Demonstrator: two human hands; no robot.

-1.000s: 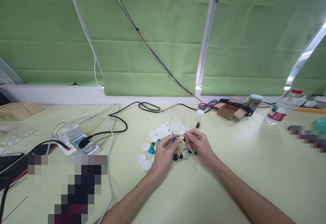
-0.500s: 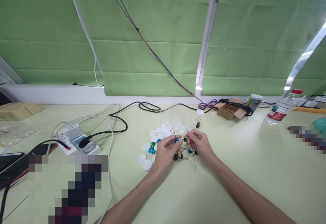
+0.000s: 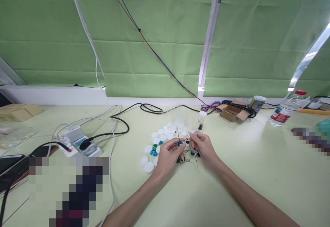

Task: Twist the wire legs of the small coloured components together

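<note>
My left hand is closed in a pinch on a small shiny blue piece, from which a thin metal wire stands up. Close beside it, my right hand pinches a thin wire end near the same piece; the exact joint is too small to make out. Under and between the hands lie small dark pieces, another blue piece and a bent wire, partly hidden by fingers. Left of my left hand are a green piece and a blue piece among several white caps.
Clear tubes stand behind the hands, beside a clear vial with a white cap. An open cardboard box, a can and a water bottle are at back right. Cables and a power strip lie left.
My left hand has shifted slightly right, and the upright wire with the blue piece has moved right with it. My right hand stays almost in place.
</note>
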